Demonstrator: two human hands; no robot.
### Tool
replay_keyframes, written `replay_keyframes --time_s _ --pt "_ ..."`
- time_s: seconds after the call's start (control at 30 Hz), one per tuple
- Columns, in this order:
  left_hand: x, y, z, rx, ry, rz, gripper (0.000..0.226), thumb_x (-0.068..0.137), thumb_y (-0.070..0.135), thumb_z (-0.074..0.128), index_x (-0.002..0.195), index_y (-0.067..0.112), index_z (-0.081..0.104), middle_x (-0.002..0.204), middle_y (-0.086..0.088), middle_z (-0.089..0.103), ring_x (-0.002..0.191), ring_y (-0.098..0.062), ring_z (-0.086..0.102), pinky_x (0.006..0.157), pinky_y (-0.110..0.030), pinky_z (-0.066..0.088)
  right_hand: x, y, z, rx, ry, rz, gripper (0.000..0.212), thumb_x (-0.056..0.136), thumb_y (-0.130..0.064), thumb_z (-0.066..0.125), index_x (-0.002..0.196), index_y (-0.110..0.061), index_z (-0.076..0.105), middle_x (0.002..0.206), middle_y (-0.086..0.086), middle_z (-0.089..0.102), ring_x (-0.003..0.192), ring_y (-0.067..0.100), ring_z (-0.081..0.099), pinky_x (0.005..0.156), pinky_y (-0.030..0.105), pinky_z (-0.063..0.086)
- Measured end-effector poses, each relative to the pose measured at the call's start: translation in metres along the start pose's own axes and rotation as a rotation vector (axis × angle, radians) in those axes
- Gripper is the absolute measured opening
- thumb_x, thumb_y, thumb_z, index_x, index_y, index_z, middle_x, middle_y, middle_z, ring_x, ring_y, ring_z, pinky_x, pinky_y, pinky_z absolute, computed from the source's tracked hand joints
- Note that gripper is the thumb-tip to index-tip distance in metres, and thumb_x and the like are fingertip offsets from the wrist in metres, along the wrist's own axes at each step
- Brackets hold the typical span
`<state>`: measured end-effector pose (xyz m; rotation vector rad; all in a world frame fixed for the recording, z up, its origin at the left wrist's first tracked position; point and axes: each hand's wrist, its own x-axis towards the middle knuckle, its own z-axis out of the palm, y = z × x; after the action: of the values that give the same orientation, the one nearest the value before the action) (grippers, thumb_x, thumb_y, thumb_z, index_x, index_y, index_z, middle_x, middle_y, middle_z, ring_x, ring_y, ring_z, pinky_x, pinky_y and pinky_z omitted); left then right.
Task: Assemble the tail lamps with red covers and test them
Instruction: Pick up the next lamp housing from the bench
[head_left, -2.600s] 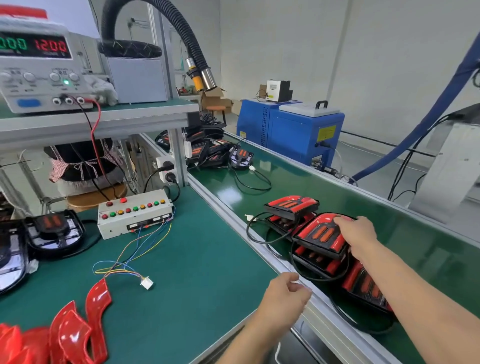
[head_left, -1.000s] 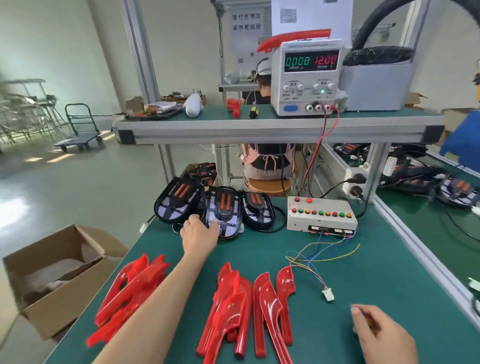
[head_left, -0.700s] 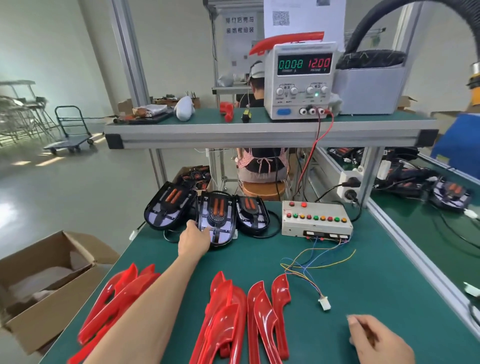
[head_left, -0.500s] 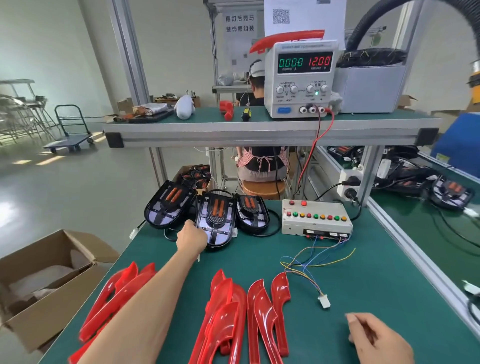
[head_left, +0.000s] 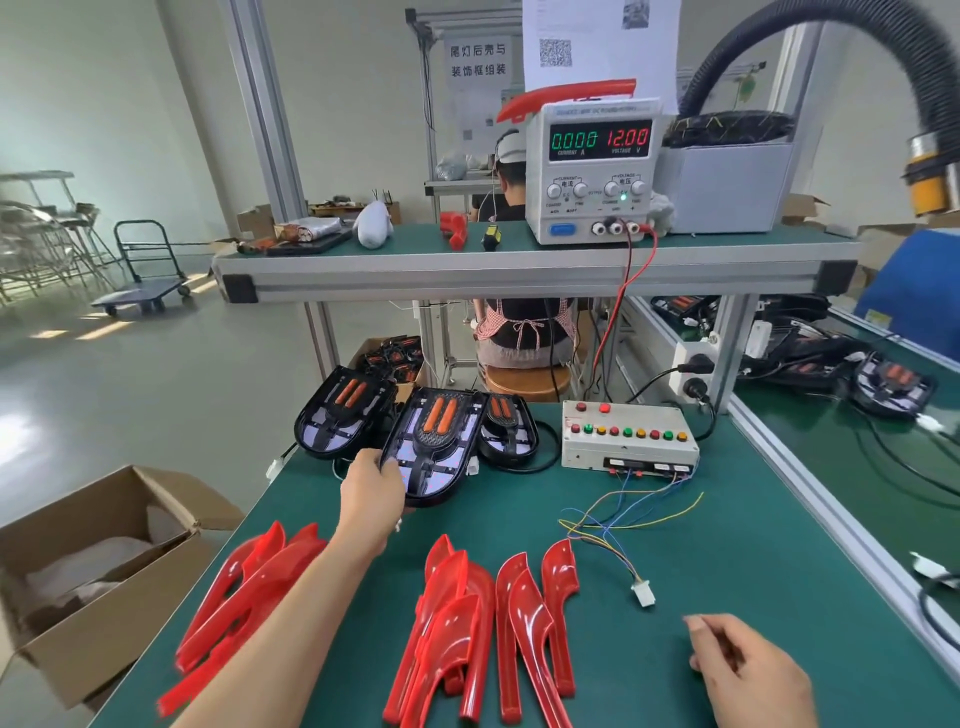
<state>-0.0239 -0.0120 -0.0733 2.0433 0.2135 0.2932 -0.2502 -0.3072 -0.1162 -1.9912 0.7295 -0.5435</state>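
Head view: the left hand (head_left: 371, 493) has its grip curled round the near-left edge of the middle tail lamp (head_left: 434, 449), tilted off the tabletop (head_left: 727, 561). Red covers (head_left: 452, 613) lie just nearer (several piles). The right hand (head_left: 748, 670) rests loosely curled, holding nothing.

Three lamp housings (head_left: 434, 447) lie at the bench's (head_left: 727, 561) rear left, test box (head_left: 628, 436) to their right; covers (head_left: 493, 623) lie nearer; power supply (head_left: 592, 171) on shelf (head_left: 519, 270) above.
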Motion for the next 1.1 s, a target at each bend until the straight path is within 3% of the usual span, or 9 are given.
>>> replay_keyframes --time_s 0.1,0.2,0.37,0.47,0.6,0.87,0.93,1.03,1.1 --pt "-0.008 -0.001 -0.004 -0.121 0.030 0.015 0.029 0.098 0.013 0.042 0.070 0.016 0.036 0.060 -0.001 0.037 0.040 -0.011 0.032 0.034 -0.022 0.025 0.000 0.001 -0.001 -0.008 -0.022 -0.001 0.023 0.089 -0.019 0.075 0.068 -0.027 0.071 0.052 -0.015 0.065 0.066 0.004 0.064 0.064 0.014 0.038" --pt "-0.006 0.004 -0.010 -0.197 0.070 -0.017 0.026 0.095 0.010 0.042 0.070 0.013 0.034 0.059 -0.001 0.033 0.053 -0.020 0.030 0.046 -0.029 0.025 0.000 0.003 -0.001 -0.017 -0.022 -0.006 0.024 0.089 -0.020 0.075 0.068 -0.029 0.071 0.053 -0.016 0.065 0.069 0.010 0.065 0.065 0.015 0.038" --pt "-0.004 -0.001 -0.012 -0.208 0.010 -0.033 0.028 0.096 0.008 0.043 0.069 0.011 0.039 0.054 0.000 0.032 0.046 -0.020 0.032 0.044 -0.030 0.028 0.001 0.007 0.000 -0.002 -0.029 0.000 0.024 0.089 -0.020 0.075 0.068 -0.029 0.071 0.054 -0.013 0.066 0.072 0.013 0.066 0.066 0.015 0.040" --pt "-0.006 -0.009 -0.009 -0.248 -0.007 -0.089 0.023 0.098 0.006 0.044 0.078 -0.005 0.047 0.064 -0.008 0.043 0.041 -0.013 0.039 0.038 -0.022 0.031 0.001 0.007 0.000 -0.008 -0.031 -0.010 0.023 0.090 -0.019 0.075 0.068 -0.027 0.071 0.054 -0.013 0.066 0.072 0.015 0.066 0.067 0.015 0.040" --pt "-0.002 -0.006 -0.008 -0.636 -0.074 -0.284 0.021 0.097 -0.007 0.043 0.085 -0.013 0.059 0.072 -0.013 0.067 0.055 -0.026 0.063 0.055 -0.030 0.055 0.001 0.005 -0.001 -0.021 -0.037 -0.009 0.022 0.090 -0.020 0.075 0.069 -0.027 0.072 0.055 -0.014 0.066 0.072 0.015 0.065 0.065 0.015 0.039" --pt "0.022 0.027 -0.015 -0.691 -0.128 -0.161 0.023 0.107 0.006 0.041 0.101 0.001 0.063 0.086 -0.017 0.068 0.052 -0.021 0.062 0.033 -0.023 0.045 0.002 0.004 -0.001 -0.006 -0.033 0.008 0.022 0.089 -0.021 0.076 0.068 -0.026 0.072 0.053 -0.012 0.066 0.061 0.005 0.060 0.059 0.007 0.039" --pt "0.029 0.036 -0.013 -0.655 -0.127 -0.102 0.024 0.107 0.010 0.044 0.111 0.002 0.065 0.091 -0.017 0.071 0.053 -0.019 0.064 0.046 -0.026 0.053 0.002 0.005 -0.001 0.005 -0.029 0.013 0.023 0.089 -0.020 0.076 0.067 -0.026 0.072 0.052 -0.011 0.065 0.067 -0.002 0.058 0.061 0.005 0.040" --pt "0.041 0.042 -0.012 -0.643 -0.156 -0.060 0.023 0.107 0.012 0.047 0.111 0.005 0.069 0.105 -0.020 0.074 0.090 -0.034 0.072 0.084 -0.048 0.059 0.002 0.006 0.000 0.007 -0.027 0.025 0.023 0.089 -0.021 0.075 0.066 -0.026 0.071 0.052 -0.011 0.065 0.068 -0.003 0.058 0.059 0.006 0.038" --pt "0.041 0.044 -0.012 -0.621 -0.191 -0.038 0.025 0.107 0.012 0.047 0.102 0.010 0.071 0.100 -0.018 0.076 0.090 -0.034 0.073 0.083 -0.047 0.060 0.002 0.007 0.000 0.015 -0.017 0.019 0.024 0.089 -0.020 0.076 0.066 -0.025 0.071 0.051 -0.011 0.065 0.067 -0.004 0.058 0.060 0.008 0.038"
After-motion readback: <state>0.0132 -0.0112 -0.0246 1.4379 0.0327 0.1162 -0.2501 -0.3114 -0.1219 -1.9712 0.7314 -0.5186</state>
